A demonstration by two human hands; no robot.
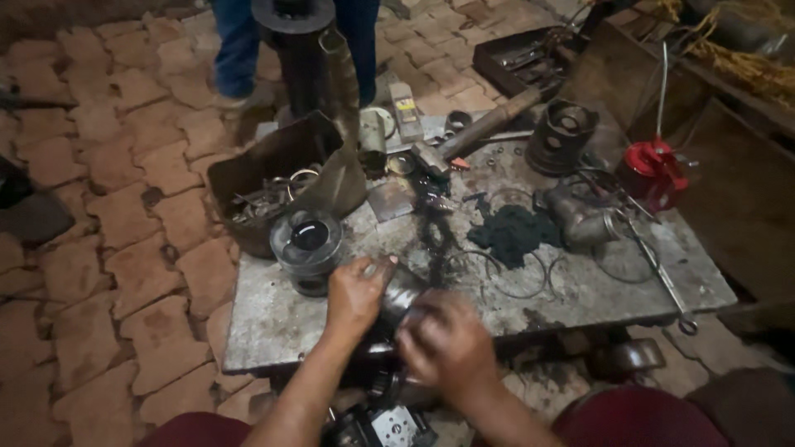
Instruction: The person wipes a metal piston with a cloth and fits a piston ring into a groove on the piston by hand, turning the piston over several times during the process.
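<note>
My left hand (356, 294) and my right hand (447, 346) both close around a grey metal cylindrical part (400, 300) at the near edge of a greasy metal worktable (273, 323). The left hand grips its left end, and the right hand covers its right end from the front. Most of the part is hidden under my fingers. Just left of my left hand stands a round metal piston-like part (309, 246) with a dark hollow top.
On the table lie a dark rag (513, 234), thin wire rings (522, 277), a hammer (476, 132), a grey cylinder (563, 136), a red oil can (652, 170) and a long wrench (662, 277). A dented metal bin (281, 178) of scrap stands at the left. A person's legs (236, 50) stand behind on brick paving.
</note>
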